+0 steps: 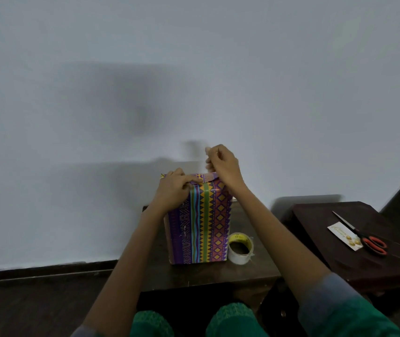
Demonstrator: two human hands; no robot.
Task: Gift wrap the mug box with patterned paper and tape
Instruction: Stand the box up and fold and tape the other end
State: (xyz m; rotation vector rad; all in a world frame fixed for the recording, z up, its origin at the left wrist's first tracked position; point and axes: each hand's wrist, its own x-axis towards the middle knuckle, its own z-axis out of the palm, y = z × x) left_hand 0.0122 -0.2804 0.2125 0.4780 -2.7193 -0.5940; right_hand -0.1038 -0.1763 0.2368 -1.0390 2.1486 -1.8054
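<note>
The box (199, 220) stands upright near the middle of the frame, a little below the centre, on a dark wooden table (250, 271). It is covered with paper (214, 215) that has vertical bands of purple, green, blue and orange with yellow diamonds and triangles. At the top edge of the box the paper is folded over.

The left hand (173, 189) lies on the upper left corner of the box. Its fingers are quite straight and close together, and they press flat on the folded paper along the top edge. The right hand (222, 166) is above the upper right corner of the box. Its fingers are curled and close together, and they seem to pinch something small and pale near the top of the box. I cannot tell if this is a piece of tape or the edge of the paper, because this part is blurred.

A tape roll (240, 248) lies on the table just beside the lower right corner of the box. At the right of the frame there is a second dark table (340, 254), well apart from the box. On it lie scissors (364, 235) with red handles, which partly rest on a small white card (342, 235) with golden decoration.

Behind all is a plain grey wall (194, 69). At the bottom of the frame are green knees (230, 317) and grey-green sleeves (340, 310).
</note>
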